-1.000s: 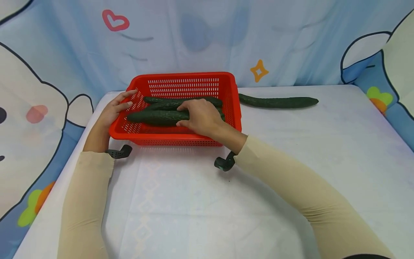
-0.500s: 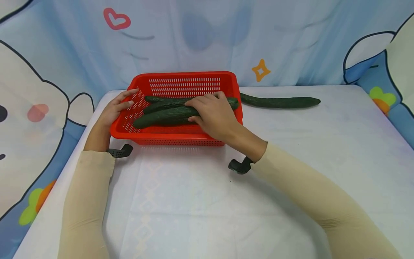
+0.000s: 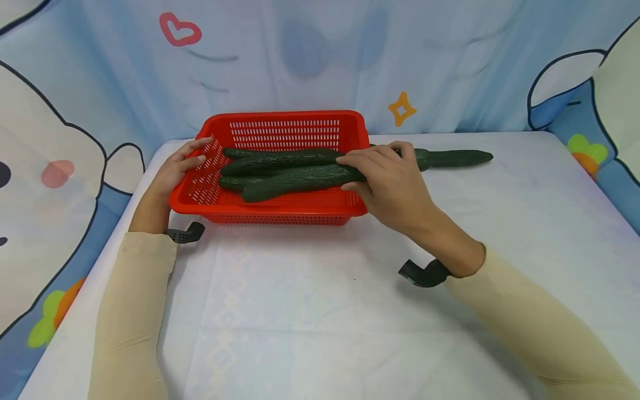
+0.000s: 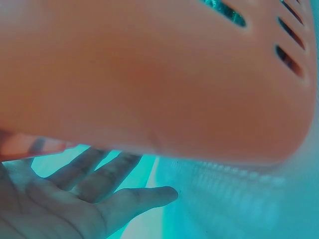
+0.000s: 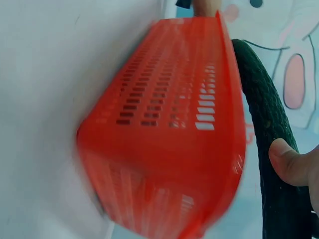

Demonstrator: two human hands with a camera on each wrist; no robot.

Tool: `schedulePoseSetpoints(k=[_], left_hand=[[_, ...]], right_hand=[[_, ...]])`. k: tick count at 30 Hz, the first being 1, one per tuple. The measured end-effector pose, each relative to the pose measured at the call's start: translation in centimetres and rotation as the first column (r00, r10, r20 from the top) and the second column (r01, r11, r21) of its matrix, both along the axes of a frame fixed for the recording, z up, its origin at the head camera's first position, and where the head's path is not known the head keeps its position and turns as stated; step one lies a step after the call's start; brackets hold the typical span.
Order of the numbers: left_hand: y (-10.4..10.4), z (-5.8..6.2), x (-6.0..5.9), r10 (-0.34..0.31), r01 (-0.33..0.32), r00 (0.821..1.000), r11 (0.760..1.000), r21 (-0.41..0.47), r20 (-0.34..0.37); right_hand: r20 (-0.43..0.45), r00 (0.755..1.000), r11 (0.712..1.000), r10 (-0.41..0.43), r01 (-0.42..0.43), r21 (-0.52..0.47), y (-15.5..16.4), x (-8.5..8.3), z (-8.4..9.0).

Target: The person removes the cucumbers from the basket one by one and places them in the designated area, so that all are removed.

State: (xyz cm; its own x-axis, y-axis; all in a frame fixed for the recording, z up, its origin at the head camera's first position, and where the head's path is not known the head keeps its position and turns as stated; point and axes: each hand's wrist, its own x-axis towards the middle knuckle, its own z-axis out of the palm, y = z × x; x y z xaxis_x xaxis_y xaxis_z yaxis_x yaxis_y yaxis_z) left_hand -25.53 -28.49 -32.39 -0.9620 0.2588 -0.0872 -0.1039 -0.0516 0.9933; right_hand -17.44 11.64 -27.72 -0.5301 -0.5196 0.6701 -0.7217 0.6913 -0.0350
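Note:
My right hand (image 3: 395, 186) grips a long dark green cucumber (image 3: 305, 182), thumb on the near side and fingers over the top. This cucumber slants across the right end of the red plastic basket (image 3: 280, 218), its left part above the inside. In the right wrist view, the thumb presses the bumpy cucumber (image 5: 266, 109) above the rim level. Several more cucumbers (image 3: 280, 161) lie lengthwise in the basket. My left hand (image 3: 170, 175) rests at the basket's left rim with straight fingers; the left wrist view shows several fingers (image 4: 134, 201) spread beside the basket wall.
Another cucumber (image 3: 462, 158) lies on the white-covered table (image 3: 310, 311) to the right of the basket, partly behind my right hand. A blue patterned curtain (image 3: 320, 61) hangs along the table's back edge.
My right hand has taken hold of a cucumber in the basket and drawn it up and rightward, so its right end now extends past the basket's right rim. The left hand has stayed in place.

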Motion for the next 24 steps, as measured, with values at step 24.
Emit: schedulePoseSetpoints(k=[24], left_hand=[[0.2,0.2,0.1,0.000,-0.001,1.000,0.999,0.038,0.028]], right_hand=[[0.225,0.942,0.954,-0.251,0.280,-0.109,10.1,-0.8,0.3]])
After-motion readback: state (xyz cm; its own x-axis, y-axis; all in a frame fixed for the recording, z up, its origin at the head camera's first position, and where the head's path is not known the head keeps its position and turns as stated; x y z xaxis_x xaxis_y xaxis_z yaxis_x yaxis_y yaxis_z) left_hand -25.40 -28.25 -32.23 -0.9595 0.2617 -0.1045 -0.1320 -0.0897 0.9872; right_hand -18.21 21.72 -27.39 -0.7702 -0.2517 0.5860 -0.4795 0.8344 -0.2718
